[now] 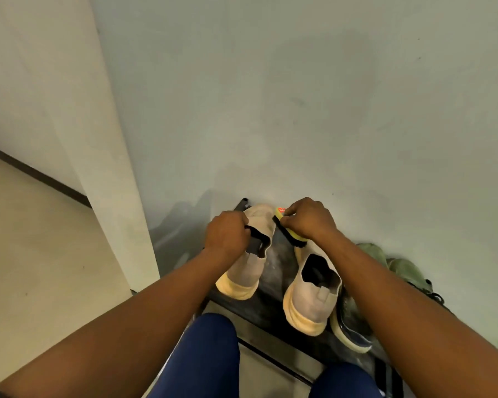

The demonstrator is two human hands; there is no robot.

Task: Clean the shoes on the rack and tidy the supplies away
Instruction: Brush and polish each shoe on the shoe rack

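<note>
blue trouser knees point(204, 357) are showing nearest the camera. beyond them, a dark rack shelf point(273, 271) is carrying two beige shoes. the right beige shoe point(314, 300) is resting near the front edge. the left hand point(227, 234) is gripping the collar of the left beige shoe point(250, 254). the right hand point(308, 219) is curling around a yellow brush point(288, 229), bristles touching the shoe's toe near the back edge. green shoes point(397, 265) are sitting toward the right end.

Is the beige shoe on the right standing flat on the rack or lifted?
Flat: the right shoe rests sole-down on the rack, with no hand touching it.
</note>
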